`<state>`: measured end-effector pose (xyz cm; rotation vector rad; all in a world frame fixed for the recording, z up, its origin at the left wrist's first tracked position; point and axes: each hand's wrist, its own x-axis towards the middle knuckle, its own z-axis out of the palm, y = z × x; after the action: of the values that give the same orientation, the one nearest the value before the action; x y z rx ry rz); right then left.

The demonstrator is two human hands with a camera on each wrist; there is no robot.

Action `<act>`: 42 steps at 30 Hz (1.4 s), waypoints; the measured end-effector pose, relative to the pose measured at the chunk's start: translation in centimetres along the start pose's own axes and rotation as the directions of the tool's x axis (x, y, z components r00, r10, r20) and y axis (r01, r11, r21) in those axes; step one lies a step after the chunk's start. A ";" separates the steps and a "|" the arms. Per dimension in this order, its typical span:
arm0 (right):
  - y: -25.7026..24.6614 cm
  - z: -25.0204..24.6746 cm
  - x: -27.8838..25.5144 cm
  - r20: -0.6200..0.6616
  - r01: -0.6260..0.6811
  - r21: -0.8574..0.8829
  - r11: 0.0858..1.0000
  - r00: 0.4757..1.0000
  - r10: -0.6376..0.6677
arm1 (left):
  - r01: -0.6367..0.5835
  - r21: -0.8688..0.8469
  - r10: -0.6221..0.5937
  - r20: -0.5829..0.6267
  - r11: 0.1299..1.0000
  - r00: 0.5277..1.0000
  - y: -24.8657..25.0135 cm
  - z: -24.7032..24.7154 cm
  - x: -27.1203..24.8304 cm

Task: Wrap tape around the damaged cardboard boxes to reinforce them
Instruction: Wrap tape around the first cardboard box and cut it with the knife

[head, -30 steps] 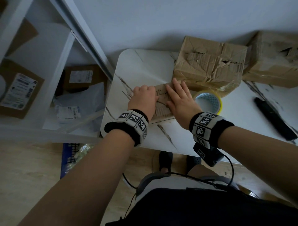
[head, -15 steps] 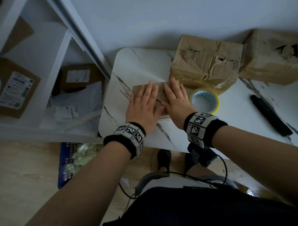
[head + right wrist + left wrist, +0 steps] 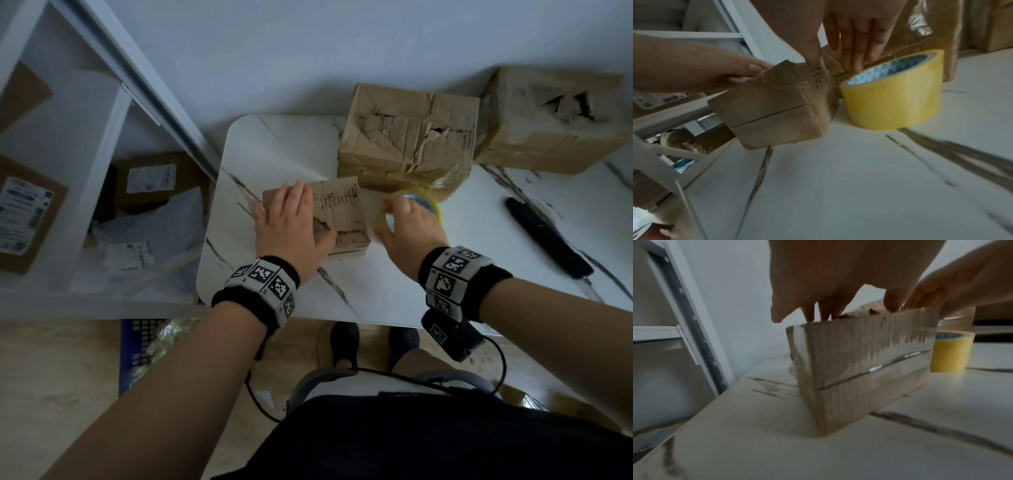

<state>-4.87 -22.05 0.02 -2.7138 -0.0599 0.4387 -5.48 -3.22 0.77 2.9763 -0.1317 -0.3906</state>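
A small torn cardboard box (image 3: 337, 214) sits on the white marble-patterned table (image 3: 281, 150), near its front left corner, with clear tape already shining along its front face in the left wrist view. The left hand (image 3: 291, 228) lies flat on the box's top, fingers straight and spread, pressing it down without curling round it. Just beside the box on its right stands a roll of yellow packing tape (image 3: 893, 95), upright on its edge face with the blue-patterned core facing up. The right hand (image 3: 409, 224) is over the roll with its fingers extended; in the right wrist view the thumb tip touches the box's top right edge while the other fingers reach down at the gap between box and roll, grasping nothing. Behind the small box rests a larger crumpled cardboard box (image 3: 407, 137) with split, creased panels and loose clear film at its lower right, and further right a third box (image 3: 551, 120) with a ragged hole in its top. A black tool (image 3: 544, 236) lies on the table, well apart to the right.
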 end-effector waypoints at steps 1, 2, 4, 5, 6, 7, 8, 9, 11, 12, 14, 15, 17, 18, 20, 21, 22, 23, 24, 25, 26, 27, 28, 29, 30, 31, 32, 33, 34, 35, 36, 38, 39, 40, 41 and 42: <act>0.2 -0.2 0.0 0.032 -0.008 -0.070 0.997 0.999 0.010 | -0.010 -0.023 0.009 -0.040 1.000 0.999 0.5 -0.3 0.0; 0.4 -0.4 -0.2 0.077 -0.011 -0.160 0.987 0.997 0.023 | -0.037 -0.041 0.034 -0.079 0.998 0.996 1.1 -0.6 0.0; 0.8 -0.9 -0.6 0.140 0.009 -0.296 0.955 0.990 0.034 | -0.106 -0.075 0.096 -0.133 0.991 0.986 2.2 -0.9 0.1; 0.9 -1.1 -0.9 0.149 0.021 -0.318 0.948 0.988 0.028 | -0.138 -0.100 0.122 -0.154 0.985 0.981 2.8 -1.0 0.1; 0.9 -1.3 -1.0 0.153 0.029 -0.322 0.946 0.988 0.022 | -0.164 -0.134 0.139 -0.175 0.977 0.975 3.2 -1.1 0.1; 1.1 -1.6 -1.2 0.148 0.033 -0.316 0.948 0.989 0.015 | -0.192 -0.163 0.157 -0.204 0.968 0.966 3.9 -1.2 0.0; 1.1 -1.9 -1.4 0.142 0.046 -0.303 0.952 0.990 -0.003 | -0.218 -0.184 0.172 -0.235 0.959 0.957 4.4 -1.3 0.0; 1.1 -2.3 -1.5 0.122 0.059 -0.283 0.957 0.992 -0.025 | -0.238 -0.197 0.184 -0.256 0.951 0.949 4.9 -1.5 -0.1; 1.4 -3.2 -1.4 0.045 0.043 -0.181 0.983 0.998 -0.036 | -0.263 -0.236 0.197 -0.270 0.936 0.943 5.9 -1.8 -0.2; 1.5 -4.0 -1.4 0.023 0.011 -0.081 0.997 1.000 -0.009 | -0.272 -0.261 0.202 -0.265 0.926 0.943 6.3 -2.0 -0.2; 1.7 -5.6 -1.4 -0.001 -0.067 0.174 0.983 0.998 0.068 | -0.281 -0.299 0.219 -0.224 0.912 0.950 7.2 -2.5 0.1; 1.8 -6.4 -1.3 -0.012 -0.088 0.294 0.952 0.995 0.096 | -0.275 -0.317 0.227 -0.181 0.908 0.957 7.6 -2.6 0.3; 2.0 -7.8 -0.9 -0.007 -0.096 0.448 0.889 0.994 0.111 | -0.241 -0.368 0.231 -0.071 0.898 0.970 8.5 -2.9 0.5; 2.1 -8.4 -0.7 0.010 -0.100 0.522 0.847 0.994 0.111 | -0.212 -0.396 0.220 -0.026 0.893 0.975 9.0 -3.1 0.6; 2.4 -9.5 -0.4 0.068 -0.137 0.671 0.729 0.990 0.123 | -0.147 -0.464 0.173 0.013 0.873 0.985 9.9 -3.6 0.7; 2.5 -10.0 -0.3 0.090 -0.152 0.728 0.669 0.988 0.126 | -0.118 -0.501 0.144 0.013 0.857 0.990 10.3 -3.9 0.7; 2.7 -10.5 -0.3 0.101 -0.157 0.762 0.628 0.987 0.124 | -0.098 -0.526 0.118 0.005 0.845 0.993 10.6 -4.3 0.9; 2.9 -10.8 -0.3 0.102 -0.151 0.777 0.611 0.988 0.115 | -0.089 -0.535 0.103 -0.003 0.840 0.995 11.0 -4.6 1.0; 3.1 -11.1 -0.3 0.095 -0.136 0.782 0.608 0.990 0.099 | -0.084 -0.535 0.097 -0.002 0.841 0.995 11.3 -4.9 1.2; 3.4 -11.4 -0.4 0.087 -0.118 0.778 0.617 0.993 0.081 | -0.078 -0.539 0.094 0.003 0.839 0.996 11.5 -5.2 1.4; 3.7 -11.7 -0.6 0.081 -0.098 0.768 0.633 0.995 0.057 | -0.066 -0.555 0.086 0.010 0.829 0.996 11.7 -5.4 1.6; 4.0 -11.8 -0.8 0.081 -0.080 0.753 0.654 0.996 0.029 | -0.053 -0.584 0.075 0.013 0.810 0.997 11.9 -5.6 1.8; 4.4 -11.9 -1.0 0.090 -0.069 0.737 0.673 0.996 0.003 | -0.041 -0.622 0.063 0.014 0.782 0.998 12.0 -5.6 2.1; 4.7 -11.9 -1.2 0.101 -0.062 0.724 0.687 0.995 -0.016 | -0.030 -0.659 0.052 0.013 0.751 0.999 12.1 -5.6 2.3; 5.0 -11.9 -1.4 0.107 -0.059 0.723 0.689 0.994 -0.027 | -0.018 -0.689 0.041 0.018 0.724 0.999 12.1 -5.7 2.4; 5.2 -11.8 -1.5 0.105 -0.057 0.732 0.679 0.994 -0.031 | -0.006 -0.712 0.034 0.025 0.702 0.999 12.2 -5.7 2.5; 5.5 -11.8 -1.7 0.100 -0.059 0.747 0.663 0.995 -0.025 | 0.003 -0.732 0.031 0.033 0.681 0.999 12.3 -5.8 2.6; 5.6 -11.8 -1.8 0.100 -0.071 0.771 0.633 0.995 -0.009 | 0.015 -0.755 0.028 0.044 0.656 0.999 12.4 -5.8 2.7; 5.7 -11.8 -2.0 0.110 -0.095 0.806 0.584 0.994 0.009 | 0.034 -0.781 0.024 0.062 0.624 0.998 12.5 -5.9 2.7; 5.8 -12.0 -2.1 0.134 -0.125 0.843 0.523 0.991 0.021 | 0.059 -0.808 0.014 0.082 0.586 0.997 12.7 -5.9 2.7; 5.9 -12.1 -2.3 0.157 -0.147 0.874 0.463 0.987 0.018 | 0.091 -0.831 0.001 0.109 0.549 0.994 12.7 -5.8 2.8; 6.2 -12.3 -2.4 0.181 -0.150 0.892 0.426 0.983 -0.035 | 0.148 -0.848 -0.024 0.158 0.510 0.987 12.9 -5.8 2.8; 6.4 -12.3 -2.5 0.185 -0.136 0.884 0.447 0.980 -0.069 | 0.162 -0.847 -0.031 0.170 0.506 0.985 13.0 -5.9 2.8; 6.6 -12.2 -2.5 0.187 -0.120 0.875 0.469 0.977 -0.098 | 0.172 -0.848 -0.031 0.181 0.501 0.983 13.0 -5.8 2.8; 6.7 -12.2 -2.5 0.188 -0.111 0.868 0.484 0.976 -0.114 | 0.177 -0.851 -0.031 0.187 0.494 0.982 13.0 -5.7 2.9; 6.7 -12.2 -2.5 0.185 -0.106 0.868 0.485 0.976 -0.118 | 0.176 -0.857 -0.025 0.187 0.484 0.982 13.1 -5.8 2.8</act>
<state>-3.57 -33.02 8.83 -1.6118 0.0824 0.5685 -2.17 -15.74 7.57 1.9115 0.1913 -0.5007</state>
